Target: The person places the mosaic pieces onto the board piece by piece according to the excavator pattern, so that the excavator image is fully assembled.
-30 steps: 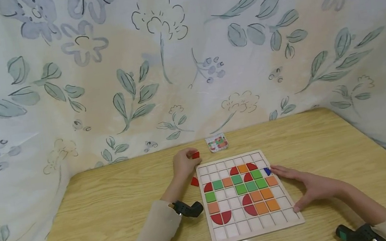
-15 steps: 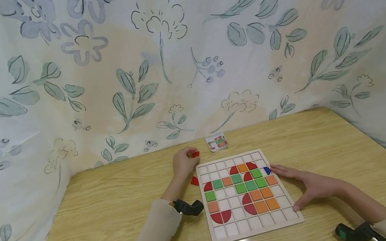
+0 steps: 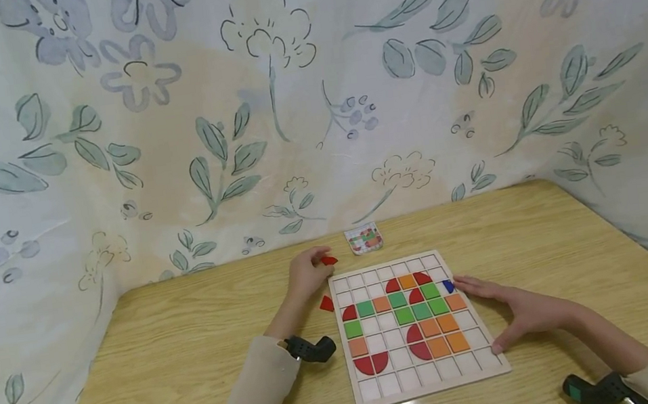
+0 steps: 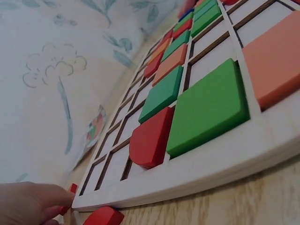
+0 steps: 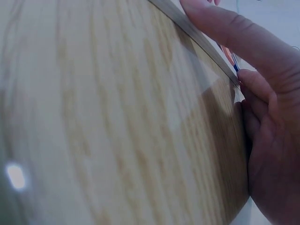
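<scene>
At the far left corner of the wooden grid board, my left hand pinches a small red tile between thumb and fingertips. Part of that tile also shows beside the fingers in the left wrist view, the rest being hidden. Another red tile lies on the table by the board's left edge. My right hand rests along the board's right side, fingers extended and thumb at the edge. Beside those fingertips sits a blue tile. Red, green, orange and salmon tiles fill several cells.
A small card with a coloured grid pattern lies behind the board. The wood-grain table extends on both sides. A floral cloth hangs along its back edge. Each wrist wears a black device, such as the left wrist's camera.
The red tile in my left hand has turned between the fingertips and dipped slightly. My right hand and the board stay in place.
</scene>
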`<state>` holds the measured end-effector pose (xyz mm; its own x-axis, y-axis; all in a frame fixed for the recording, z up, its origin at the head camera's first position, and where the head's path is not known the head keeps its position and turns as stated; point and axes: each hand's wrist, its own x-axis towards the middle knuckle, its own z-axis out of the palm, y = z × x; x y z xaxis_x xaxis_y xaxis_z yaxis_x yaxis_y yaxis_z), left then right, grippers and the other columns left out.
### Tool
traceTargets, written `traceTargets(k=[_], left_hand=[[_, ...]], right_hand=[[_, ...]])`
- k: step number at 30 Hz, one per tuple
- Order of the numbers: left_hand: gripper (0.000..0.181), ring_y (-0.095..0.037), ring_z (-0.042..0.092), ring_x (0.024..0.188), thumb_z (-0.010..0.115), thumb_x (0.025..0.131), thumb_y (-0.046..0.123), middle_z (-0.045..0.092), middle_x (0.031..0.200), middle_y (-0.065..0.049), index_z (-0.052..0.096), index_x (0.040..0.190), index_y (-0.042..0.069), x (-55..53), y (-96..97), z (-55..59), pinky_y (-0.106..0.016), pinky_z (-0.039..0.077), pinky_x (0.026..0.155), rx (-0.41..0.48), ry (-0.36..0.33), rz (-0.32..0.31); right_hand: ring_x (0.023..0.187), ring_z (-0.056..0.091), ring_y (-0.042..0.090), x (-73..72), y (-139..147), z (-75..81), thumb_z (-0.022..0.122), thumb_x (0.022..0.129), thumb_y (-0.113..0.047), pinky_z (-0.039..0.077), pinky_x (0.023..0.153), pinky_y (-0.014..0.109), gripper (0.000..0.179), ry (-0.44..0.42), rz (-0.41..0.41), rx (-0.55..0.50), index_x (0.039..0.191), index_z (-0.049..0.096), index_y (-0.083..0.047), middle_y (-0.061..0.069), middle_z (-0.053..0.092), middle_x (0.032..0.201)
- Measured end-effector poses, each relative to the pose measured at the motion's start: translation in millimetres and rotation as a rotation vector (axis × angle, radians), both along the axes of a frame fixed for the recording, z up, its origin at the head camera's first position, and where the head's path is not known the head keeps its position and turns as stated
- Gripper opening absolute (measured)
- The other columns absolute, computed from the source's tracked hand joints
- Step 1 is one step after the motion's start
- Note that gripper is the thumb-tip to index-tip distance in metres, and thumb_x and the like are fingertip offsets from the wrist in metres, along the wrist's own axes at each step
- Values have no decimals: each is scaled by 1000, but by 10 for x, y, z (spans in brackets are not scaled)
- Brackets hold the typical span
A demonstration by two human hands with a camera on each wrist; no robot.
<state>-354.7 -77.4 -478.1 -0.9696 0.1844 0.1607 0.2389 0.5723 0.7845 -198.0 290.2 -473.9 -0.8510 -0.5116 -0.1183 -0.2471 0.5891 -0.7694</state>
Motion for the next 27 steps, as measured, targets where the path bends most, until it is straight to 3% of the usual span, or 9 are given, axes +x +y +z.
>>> traceTargets(k=[4,7,11,13,18,27], left_hand=[[36,-22,57,93,70,78,4,66,101,-8,65,114,8,4,-24,16,-35,47,83,-32,33,-21],[39,-21,56,91,70,78,4,66,100,-7,64,116,9,37,-20,66,-34,48,82,-46,16,-47],[41,-22,56,93,70,77,7,65,102,-6,63,117,12,107,24,162,-35,49,81,-49,-19,-74],[41,-22,56,95,71,77,10,65,102,-5,64,117,14,141,59,201,-35,48,82,-49,-29,-80],[40,-22,56,100,73,78,15,66,102,-3,64,117,16,252,168,251,-34,49,79,-52,-30,-120],[38,-20,58,98,71,80,17,68,101,-1,64,117,14,654,545,385,-26,47,72,-67,19,-298]], right_hand=[[129,0,-16,5,-8,12,80,68,-31,12,97,71,103,-4,-2,11,149,17,-20,13,9,154],[136,1,-1,12,-14,24,80,69,-31,12,97,71,103,1,6,16,149,17,-19,14,9,154],[134,1,-7,15,-18,43,80,69,-32,11,97,71,103,-3,8,11,149,17,-18,15,8,154],[128,0,-16,16,-18,52,80,68,-32,10,97,71,103,-9,3,10,149,17,-19,14,8,154],[123,-1,-24,8,-12,39,80,68,-32,12,97,71,103,1,8,7,149,17,-19,14,9,154],[119,-1,-28,1,-5,22,80,68,-31,13,96,72,103,4,15,6,149,17,-18,14,9,154]])
